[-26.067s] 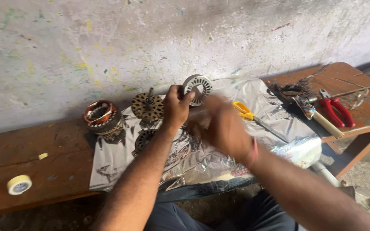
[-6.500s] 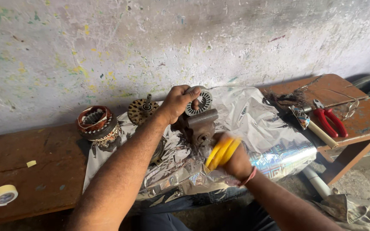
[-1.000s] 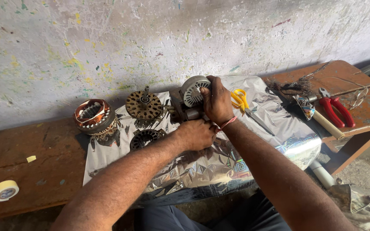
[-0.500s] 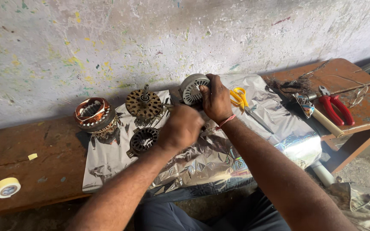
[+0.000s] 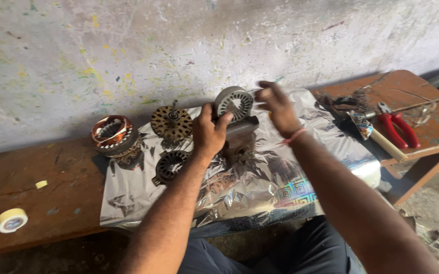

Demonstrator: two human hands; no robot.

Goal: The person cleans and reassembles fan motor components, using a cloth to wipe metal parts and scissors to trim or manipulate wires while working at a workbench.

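Far out at nine o'clock on the wooden table (image 5: 37,203) lies a small roll of pale tape (image 5: 11,220), with a yellowish scrap (image 5: 41,184) just above it. Toward ten o'clock stands a round motor winding of copper wire (image 5: 112,133), at the left edge of a crinkled silver foil sheet (image 5: 260,177) that covers the middle of the table. The foil shows a small square pattern in blue and gold near its front edge, at about five o'clock from the hands. On the foil, a brass-coloured toothed disc with a shaft (image 5: 171,122) sits beside the winding, and a dark round cover (image 5: 171,165) lies just below it.

The left hand (image 5: 208,133) comes up from six o'clock, forearm straight, its grip closed around the side of a grey metal motor part (image 5: 240,129); thumb up, fingers wrapped. On top of that part stands a grey slotted ring (image 5: 233,103), near twelve o'clock.

The right hand (image 5: 276,107) hovers just right of the ring, blurred, fingers spread and holding nothing, a reddish band at the wrist.

At two o'clock lie a wooden-handled tool (image 5: 376,139) and red-handled pliers (image 5: 398,129), near a tangle of dark wire (image 5: 349,100).
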